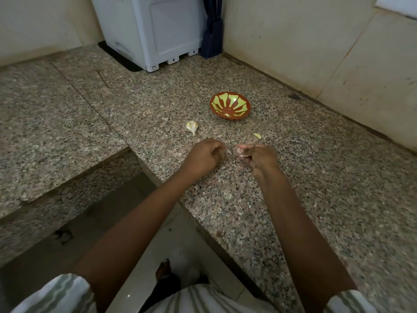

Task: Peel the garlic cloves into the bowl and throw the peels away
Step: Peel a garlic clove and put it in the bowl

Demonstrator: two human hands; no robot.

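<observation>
Surface: speckled granite counter (293,177), beige corner walls (282,41)
Back: grey appliance (153,30)
Bowl (230,107): red-brown, yellow-green pattern
Right hand (261,158): pinches pale garlic clove (241,152)
Left hand (204,158): fingers curled, contents unclear

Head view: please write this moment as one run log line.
phase: peeling | right hand: holds garlic clove | left hand: fingers curled, grip unclear | bowl: empty | garlic cluster: on counter, near bowl

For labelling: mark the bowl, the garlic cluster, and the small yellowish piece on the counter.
bowl (230,106), head view, painted inner wall.
garlic cluster (192,126), head view, its middle.
small yellowish piece (257,136), head view, its middle.
</observation>
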